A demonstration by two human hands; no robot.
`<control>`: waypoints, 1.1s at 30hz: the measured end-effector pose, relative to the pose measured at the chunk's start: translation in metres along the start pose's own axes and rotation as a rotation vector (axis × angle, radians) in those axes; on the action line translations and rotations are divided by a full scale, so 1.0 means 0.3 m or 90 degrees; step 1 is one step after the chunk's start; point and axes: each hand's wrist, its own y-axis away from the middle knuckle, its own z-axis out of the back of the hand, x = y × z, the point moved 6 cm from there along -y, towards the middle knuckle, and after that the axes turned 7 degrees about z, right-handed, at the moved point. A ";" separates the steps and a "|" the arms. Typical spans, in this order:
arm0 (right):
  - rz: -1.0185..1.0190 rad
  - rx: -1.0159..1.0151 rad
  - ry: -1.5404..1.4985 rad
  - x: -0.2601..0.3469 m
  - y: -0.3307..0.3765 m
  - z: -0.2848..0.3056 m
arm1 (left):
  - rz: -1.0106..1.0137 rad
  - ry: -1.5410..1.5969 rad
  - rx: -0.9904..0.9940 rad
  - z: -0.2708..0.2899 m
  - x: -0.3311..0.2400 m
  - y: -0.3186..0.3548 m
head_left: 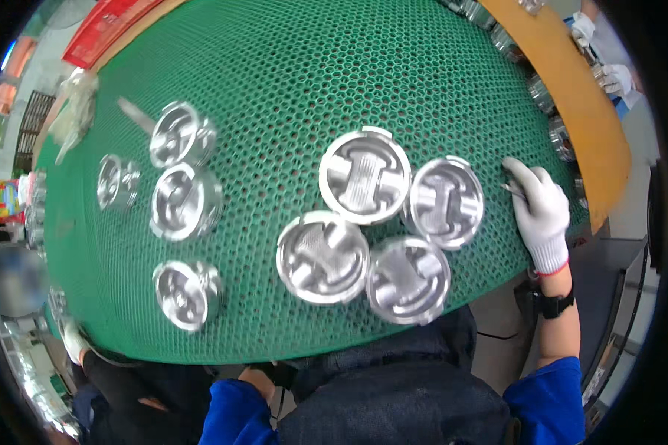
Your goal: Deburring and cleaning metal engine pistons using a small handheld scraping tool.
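Note:
My right hand (543, 211), in a white knit glove, rests on the green honeycomb mat (274, 89) at the right. Its thumb and forefinger pinch a thin, dark metal tool (513, 191), mostly hidden by the fingers. Just left of it is a cluster of several shiny metal pistons, hollow side up, among them a near-right piston (445, 202), a far piston (364, 176) and a front-left piston (323, 257). Of my left arm only the blue sleeve (234, 411) and a bit of forearm show. The left hand is out of sight by the table's front edge.
More pistons (185, 294) stand tilted on the mat's left side, slightly blurred. A yellow-orange board (579, 96) edges the right, with pistons along it and other people's gloved hands (616, 78) beyond. A red tray (111, 30) sits far left. A co-worker's gloved hand (74, 341) is lower left.

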 end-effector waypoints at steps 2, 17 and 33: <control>0.031 -0.040 -0.023 -0.003 -0.010 -0.002 | 0.022 0.192 0.291 -0.277 -0.202 0.424; 0.070 -0.116 -0.041 -0.021 0.022 -0.007 | -0.622 0.461 -0.389 0.718 -0.074 0.486; 0.059 -0.099 -0.097 -0.014 0.005 0.017 | -0.716 0.064 -0.244 0.810 -0.473 0.079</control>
